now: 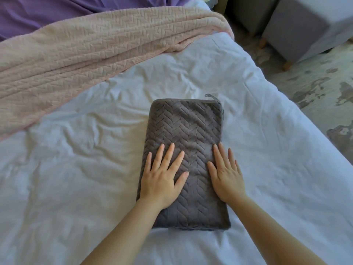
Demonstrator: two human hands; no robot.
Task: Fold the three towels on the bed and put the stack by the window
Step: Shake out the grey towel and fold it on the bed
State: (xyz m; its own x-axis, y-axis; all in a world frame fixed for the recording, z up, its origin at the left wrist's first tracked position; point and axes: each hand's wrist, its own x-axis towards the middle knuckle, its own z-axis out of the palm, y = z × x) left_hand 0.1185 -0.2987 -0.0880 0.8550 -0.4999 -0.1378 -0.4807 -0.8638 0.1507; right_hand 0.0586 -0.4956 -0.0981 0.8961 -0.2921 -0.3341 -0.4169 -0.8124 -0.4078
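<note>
While both hands lie flat on it, the grey towel [186, 150] sits folded into a thick oblong in the middle of the white duvet [76, 178], its long sides running from 12 to 6 o'clock. The left hand [162, 178] presses on the towel's 9 o'clock side, palm down, fingers straight and spread, with the little finger right at the edge. The right hand [226, 176] presses on the 3 o'clock side, palm down, fingers straight and closer together, lying along that edge. Neither hand grips anything, and both rest on the nearer half of the towel. A small hanging loop [209, 96] sticks out at the towel's far corner, towards 1 o'clock.

At 10 o'clock from the grey towel, well apart from it, the pink towel [86, 60] lies spread and unfolded across the bed, rumpled into long ridges, with the same herringbone weave. Beyond it, at 11 o'clock, the purple cloth [57, 10] lies loose at the far side of the bed, partly under the pink towel's far edge.

Off the bed, at 1 to 2 o'clock, two grey stools [298, 31] on short wooden legs stand on a mottled rug [315, 83], which runs down the 3 o'clock side.
</note>
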